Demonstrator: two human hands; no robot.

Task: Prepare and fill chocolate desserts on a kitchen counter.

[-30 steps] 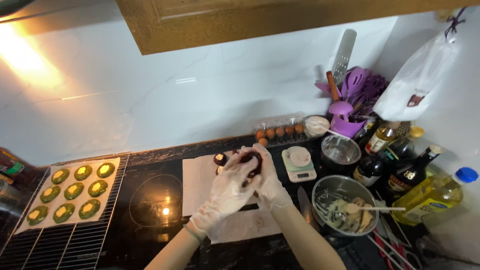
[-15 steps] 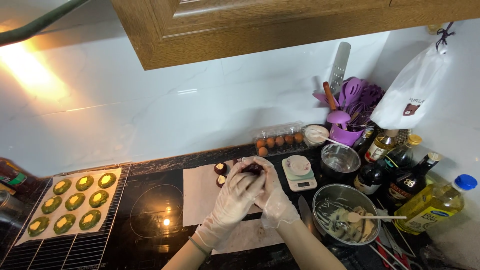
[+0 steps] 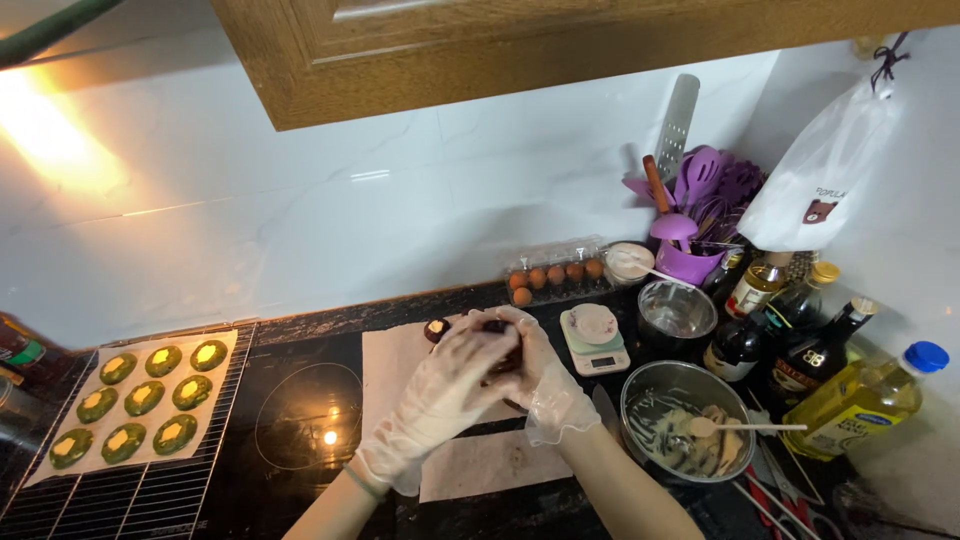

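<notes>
**Desk:** What were the fingers doing?

**Photographer:** Both hands wore thin clear gloves. The left hand (image 3: 440, 385) and right hand (image 3: 535, 375) met over the white paper sheet (image 3: 395, 360), their fingers (image 3: 500, 335) curled together and clamped round a dark brown dough ball (image 3: 503, 355). Only a sliver of it showed between the gloves.

**Desk:** And just beside them?

**Photographer:** A second dark ball with a pale centre (image 3: 436, 328) sat on the paper's far edge, close to the left knuckles. A small digital scale (image 3: 594, 338) stood just right of the hands, with an empty steel bowl (image 3: 676, 310) past it. Nearer the person, a larger steel bowl (image 3: 685, 432) held pale scrapings and a spoon (image 3: 745, 427).

**Desk:** Farther out?

**Photographer:** A clear egg carton (image 3: 556, 272) stood against the white wall, beside a purple holder of utensils (image 3: 695, 215). Dark bottles and a yellow oil bottle (image 3: 868, 398) crowded the right corner. Far left on the black worktop (image 3: 300, 350), a wire rack (image 3: 120, 495) carried parchment with nine green, yellow-centred cookies (image 3: 145, 398). A wooden cabinet (image 3: 520, 45) hung overhead.
</notes>
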